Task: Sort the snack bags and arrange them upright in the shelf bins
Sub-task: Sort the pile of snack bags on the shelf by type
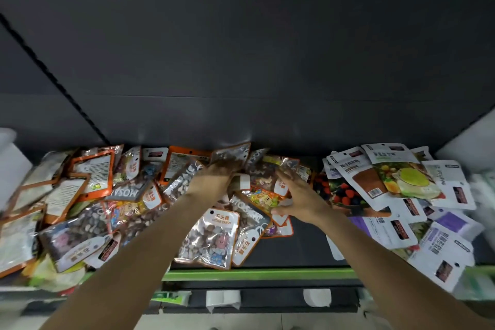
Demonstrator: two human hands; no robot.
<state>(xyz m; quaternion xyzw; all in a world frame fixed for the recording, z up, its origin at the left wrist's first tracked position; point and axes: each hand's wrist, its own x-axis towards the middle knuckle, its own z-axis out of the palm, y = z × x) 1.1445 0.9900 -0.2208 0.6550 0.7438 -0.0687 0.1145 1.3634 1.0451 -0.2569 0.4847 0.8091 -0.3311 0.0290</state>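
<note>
Loose snack bags cover the black shelf [308, 244]. Clear stone candy bags [211, 238] with orange trim fill the middle, orange-framed bags [93, 171] lie at the left, and white fruit-candy pouches [396, 182] are heaped at the right. My left hand [214, 177] reaches to the back of the pile and grips a clear bag [233, 153] that stands tilted against the rear wall; motion blur hides the fingers. My right hand [300, 195] lies spread with straight fingers over the middle bags, its thumb against a colourful candy bag [263, 198].
The shelf has a green front edge [254, 274] with white price-tag holders [223, 299] below it. A dark back panel [241, 61] rises behind the pile. White dividers or walls stand at the far left [13, 158] and far right [471, 142].
</note>
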